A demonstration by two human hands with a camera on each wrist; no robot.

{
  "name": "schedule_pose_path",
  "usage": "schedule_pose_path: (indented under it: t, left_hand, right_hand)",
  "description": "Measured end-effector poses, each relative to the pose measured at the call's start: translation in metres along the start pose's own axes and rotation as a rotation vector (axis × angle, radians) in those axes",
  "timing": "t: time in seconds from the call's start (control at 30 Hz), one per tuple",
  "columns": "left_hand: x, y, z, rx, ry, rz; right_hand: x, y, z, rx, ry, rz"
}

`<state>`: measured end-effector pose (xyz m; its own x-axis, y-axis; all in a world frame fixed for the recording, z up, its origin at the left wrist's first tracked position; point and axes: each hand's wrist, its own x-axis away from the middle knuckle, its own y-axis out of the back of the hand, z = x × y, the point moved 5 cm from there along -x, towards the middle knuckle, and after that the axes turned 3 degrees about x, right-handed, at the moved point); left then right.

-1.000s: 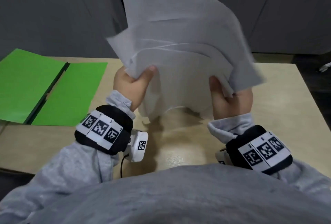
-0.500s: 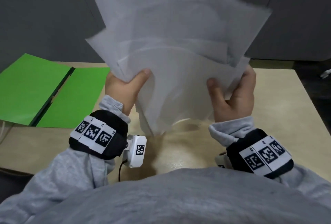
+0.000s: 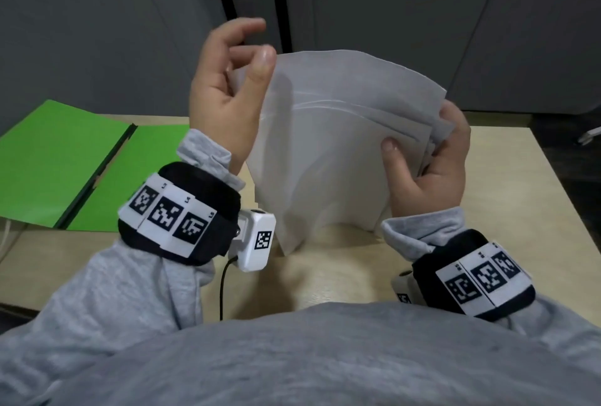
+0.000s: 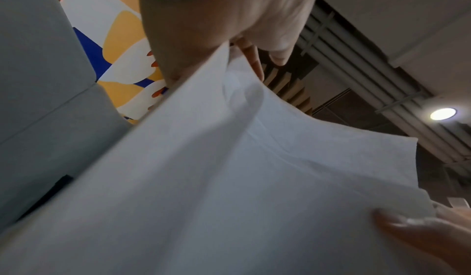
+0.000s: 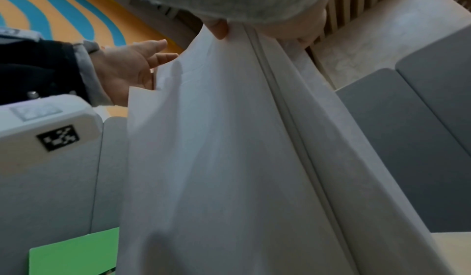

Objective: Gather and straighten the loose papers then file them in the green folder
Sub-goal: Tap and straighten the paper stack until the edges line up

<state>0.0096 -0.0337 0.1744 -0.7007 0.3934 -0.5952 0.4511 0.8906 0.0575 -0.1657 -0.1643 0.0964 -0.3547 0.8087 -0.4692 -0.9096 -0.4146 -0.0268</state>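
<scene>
Whereas both hands gripped the papers (image 3: 341,145) before, the left hand (image 3: 227,93) is now raised with fingers (image 3: 240,27) loosely apart, while the right hand (image 3: 432,165) stays clamped on them above the counter (image 3: 504,197).

papers (image 3: 328,145): you hold plain white sheets, no print showing
green folder (image 3: 48,158): your folder is bright green with a dark spine line
table (image 3: 507,178): pale beige wood under your arms
sleeves (image 3: 107,301): your sleeves are heather grey
wrist bands (image 3: 182,214): black, with white tags bearing black square codes
wall panels (image 3: 97,32): flat dark grey before you
mural (image 5: 63,13): orange with wavy blue stripes on your right wrist view
</scene>
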Motion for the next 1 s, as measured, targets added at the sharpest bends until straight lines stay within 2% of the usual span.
schedule_pose_path:
  t: [0.17, 0.33, 0.47, 0.6, 0.73, 0.87, 1.0]
  left_hand:
    - [-0.01, -0.002, 0.004, -0.099, 0.044, -0.056]
    - [0.005, -0.002, 0.031, -0.153, 0.208, 0.004]
    - [0.012, 0.003, 0.035, -0.146, 0.178, 0.047]
    - [0.02, 0.009, 0.045, 0.043, 0.156, 0.156]
    - [0.028, 0.018, 0.062, -0.117, 0.112, 0.236]
    - [0.032, 0.027, 0.092, -0.092, 0.326, 0.289]
    - [0.031, 0.029, 0.106, -0.122, 0.433, 0.246]
  right_hand:
    - [0.0, -0.002, -0.002, 0.016, 0.028, 0.025]
    - [0.002, -0.001, -0.002, 0.061, 0.058, -0.006]
    - [0.003, -0.002, -0.007, 0.109, -0.021, -0.002]
    - [0.003, -0.001, -0.018, 0.084, -0.125, 0.023]
    - [0.003, -0.001, -0.027, 0.061, -0.198, 0.059]
    - [0.002, -0.003, -0.027, 0.006, -0.216, 0.056]
    - [0.003, -0.002, -0.033, 0.011, -0.238, 0.061]
